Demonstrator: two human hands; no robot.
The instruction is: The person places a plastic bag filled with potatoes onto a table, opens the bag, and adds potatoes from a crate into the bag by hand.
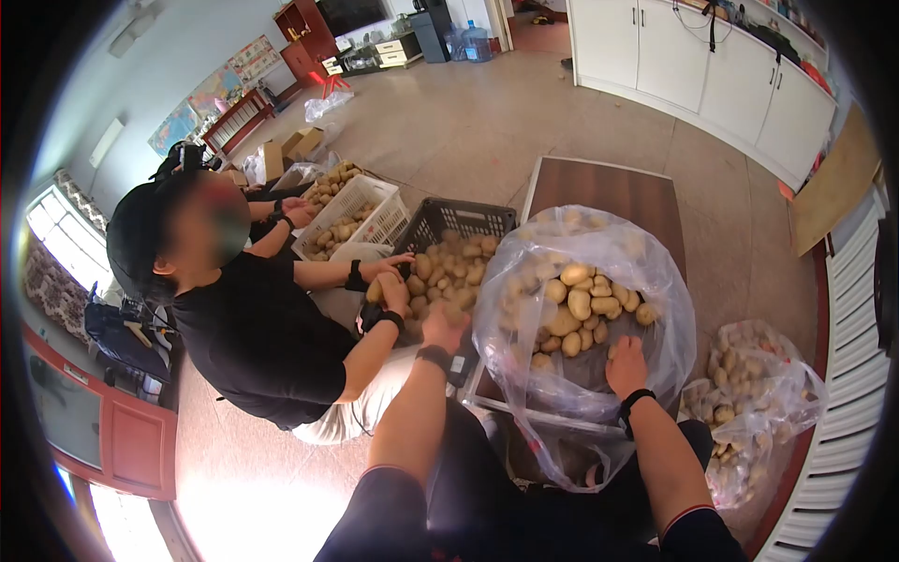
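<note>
My right hand (628, 366) reaches into a large clear plastic bag (670, 281) that stands open in front of me. Its fingers are curled round what looks like a potato, mostly hidden by the hand. Several potatoes (581, 307) lie in the bag, beyond that hand. To the left, my left hand (445, 327) is at the near edge of a potato heap (449, 267) in a black plastic crate (468, 217). Motion smears its fingers, so their grip is unclear. Close beside it, a co-worker's hand (390, 292) holds a potato (375, 291).
A co-worker in black (262, 328) sits close on my left. Past the black crate is a white crate (379, 201) of potatoes, with another person's hands over it. A brown board (609, 183) lies beyond the bag. Another potato-filled bag (749, 393) rests at my right.
</note>
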